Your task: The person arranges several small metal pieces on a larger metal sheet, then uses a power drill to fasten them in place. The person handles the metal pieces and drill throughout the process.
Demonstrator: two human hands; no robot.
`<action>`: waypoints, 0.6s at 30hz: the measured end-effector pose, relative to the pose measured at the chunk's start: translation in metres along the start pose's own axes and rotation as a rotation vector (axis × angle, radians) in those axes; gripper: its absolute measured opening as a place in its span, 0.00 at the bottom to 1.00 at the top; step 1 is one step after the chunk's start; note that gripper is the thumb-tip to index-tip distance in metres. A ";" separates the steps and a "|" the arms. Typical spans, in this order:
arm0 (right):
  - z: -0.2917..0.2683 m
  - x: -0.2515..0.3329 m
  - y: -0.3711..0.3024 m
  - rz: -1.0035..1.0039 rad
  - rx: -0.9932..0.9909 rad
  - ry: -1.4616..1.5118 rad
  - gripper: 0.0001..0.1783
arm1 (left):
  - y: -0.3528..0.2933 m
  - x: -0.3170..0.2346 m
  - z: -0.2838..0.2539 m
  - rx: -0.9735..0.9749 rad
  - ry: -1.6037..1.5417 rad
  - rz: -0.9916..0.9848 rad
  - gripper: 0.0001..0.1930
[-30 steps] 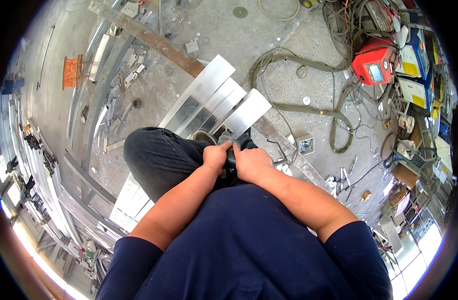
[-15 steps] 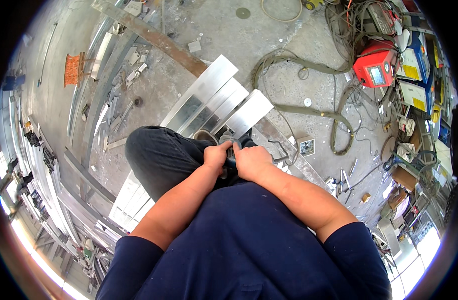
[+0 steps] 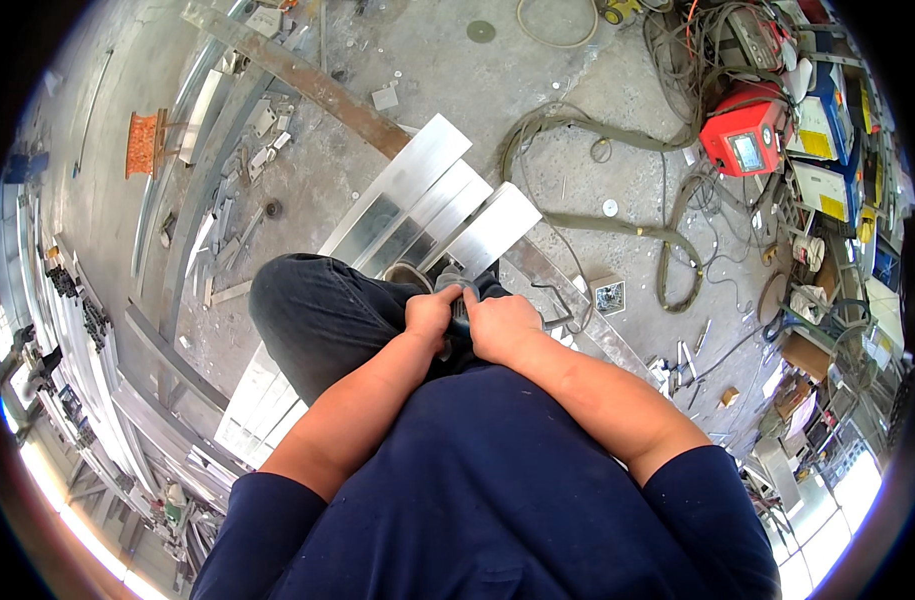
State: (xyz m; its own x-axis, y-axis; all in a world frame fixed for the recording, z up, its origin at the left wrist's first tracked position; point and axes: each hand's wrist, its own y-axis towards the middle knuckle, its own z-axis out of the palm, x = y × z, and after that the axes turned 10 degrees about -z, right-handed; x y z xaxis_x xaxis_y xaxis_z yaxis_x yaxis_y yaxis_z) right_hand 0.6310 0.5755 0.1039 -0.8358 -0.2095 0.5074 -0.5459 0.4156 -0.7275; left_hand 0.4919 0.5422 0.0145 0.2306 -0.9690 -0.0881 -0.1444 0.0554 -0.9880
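My two hands are together just in front of my body, between my bent legs. My left hand (image 3: 430, 316) is closed around one side of a grey-headed power tool (image 3: 458, 276). From the other side my right hand (image 3: 503, 326) grips it, with the thumbs near each other behind the head. Most of the tool's body is hidden by my fingers, and its working end cannot be made out. Just beyond it lie several long silvery metal profiles (image 3: 495, 222), side by side. They run under my dark-trousered left leg (image 3: 322, 310) and show again on its near side.
A rusty flat bar (image 3: 327, 90) crosses the floor diagonally beneath the profiles. Thick hoses (image 3: 617, 226) curl towards a red machine (image 3: 747, 135) at right. Metal lengths (image 3: 97, 370) are heaped at left near an orange-wound spool (image 3: 145, 142). A dark bent cord (image 3: 557, 320) lies by my right hand.
The view has shifted very slightly. Both hands keep the same grip on the power tool, with no clear movement relative to the profiles.
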 end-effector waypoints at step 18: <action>-0.005 0.002 -0.007 -0.061 -0.042 0.028 0.40 | -0.020 -0.013 -0.010 0.038 0.048 0.013 0.16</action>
State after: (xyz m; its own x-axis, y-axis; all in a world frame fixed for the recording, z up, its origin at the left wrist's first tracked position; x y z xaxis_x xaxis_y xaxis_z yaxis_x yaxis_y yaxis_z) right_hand 0.6337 0.5765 0.1123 -0.7990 -0.2113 0.5630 -0.5921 0.4401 -0.6750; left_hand 0.4818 0.5508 0.0371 0.1829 -0.9785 -0.0957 -0.1106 0.0762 -0.9909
